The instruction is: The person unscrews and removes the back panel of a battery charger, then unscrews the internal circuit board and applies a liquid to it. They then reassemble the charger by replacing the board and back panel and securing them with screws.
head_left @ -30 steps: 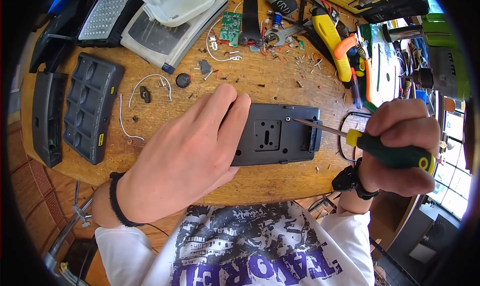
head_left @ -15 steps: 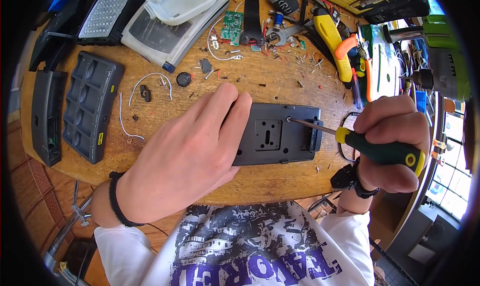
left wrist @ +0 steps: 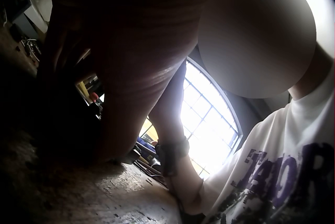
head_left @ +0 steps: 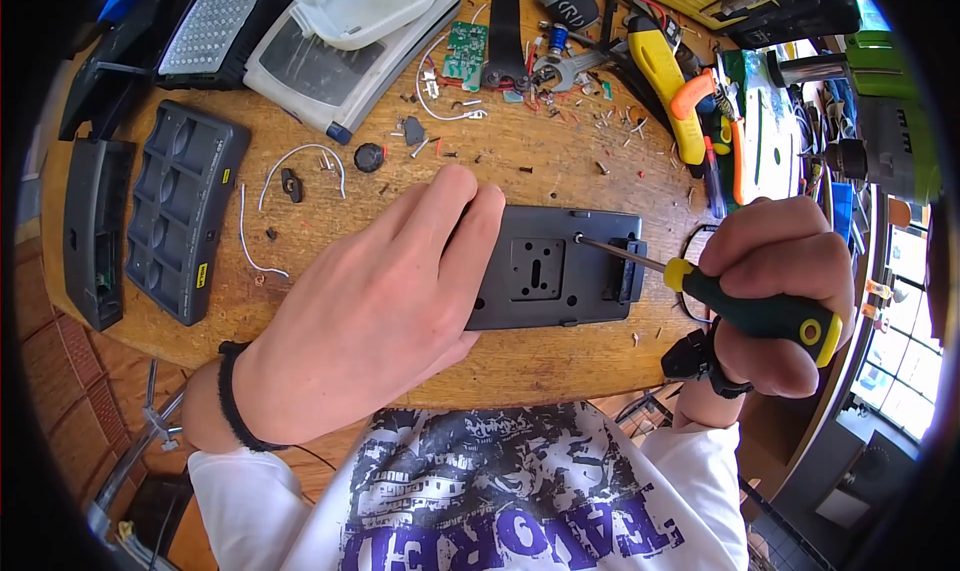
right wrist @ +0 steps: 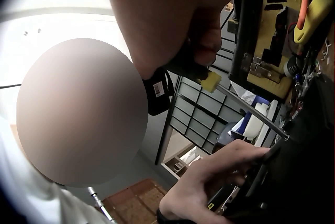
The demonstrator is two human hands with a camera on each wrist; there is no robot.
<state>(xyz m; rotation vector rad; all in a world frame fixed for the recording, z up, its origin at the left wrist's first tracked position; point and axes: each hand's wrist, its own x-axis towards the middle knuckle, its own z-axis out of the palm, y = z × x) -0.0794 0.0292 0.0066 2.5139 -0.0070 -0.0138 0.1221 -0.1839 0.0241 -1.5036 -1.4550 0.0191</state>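
A black plastic housing [head_left: 605, 306] lies on the wooden bench, its back with a square recessed plate and round holes facing up. My left hand [head_left: 365, 296] covers its left end and grips it by the edges; the right wrist view shows the left thumb and fingers [right wrist: 238, 153] around its side. My right hand [head_left: 785, 286] holds a screwdriver [head_left: 760, 306] with a green and yellow handle, fingers wrapped around the grip. Its shaft slants down leftward, and the tip sits at a screw [head_left: 578, 238] near the housing's far edge.
Left of the hands stand a dark battery tray [head_left: 185, 211] and a black casing [head_left: 97, 233]. Loose wires, screws and a round black knob [head_left: 369, 157] are scattered beyond. A green circuit board [head_left: 465, 56], wrench [head_left: 575, 69] and yellow-handled tool [head_left: 665, 91] lie at the back.
My right hand and the screwdriver have shifted left, bringing the tip from just right of the screw onto it. The handle has turned slightly. My left hand and the housing stay almost still.
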